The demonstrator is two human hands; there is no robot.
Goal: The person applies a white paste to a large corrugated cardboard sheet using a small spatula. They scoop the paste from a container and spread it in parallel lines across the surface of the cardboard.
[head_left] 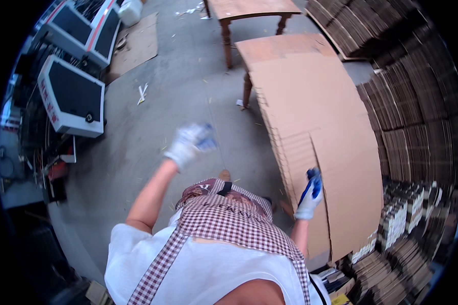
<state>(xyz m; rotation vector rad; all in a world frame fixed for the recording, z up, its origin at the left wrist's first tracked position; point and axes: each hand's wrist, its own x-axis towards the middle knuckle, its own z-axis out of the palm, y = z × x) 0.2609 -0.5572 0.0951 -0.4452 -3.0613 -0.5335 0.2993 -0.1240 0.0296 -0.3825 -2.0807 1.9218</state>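
Observation:
My left hand (191, 145), in a white glove with blue on the palm side, is raised over the grey floor. Motion smears its fingers, and I make out nothing held in it. My right hand (309, 194), gloved the same way, hovers at or just over large brown cardboard sheets (341, 132) on a wooden table. Its blue fingers point away from me, slightly bent, with no object visible in them. A long, dark edge between sheets runs beside that hand. Whether the hand touches the cardboard, I cannot tell.
Tall stacks of flat cardboard (409, 112) line the right side. Another wooden table (257, 9) stands farther off. Grey machines with dark panels (74, 91) are on the left, near a cardboard piece (137, 48) on the floor. White scraps (142, 94) lie about.

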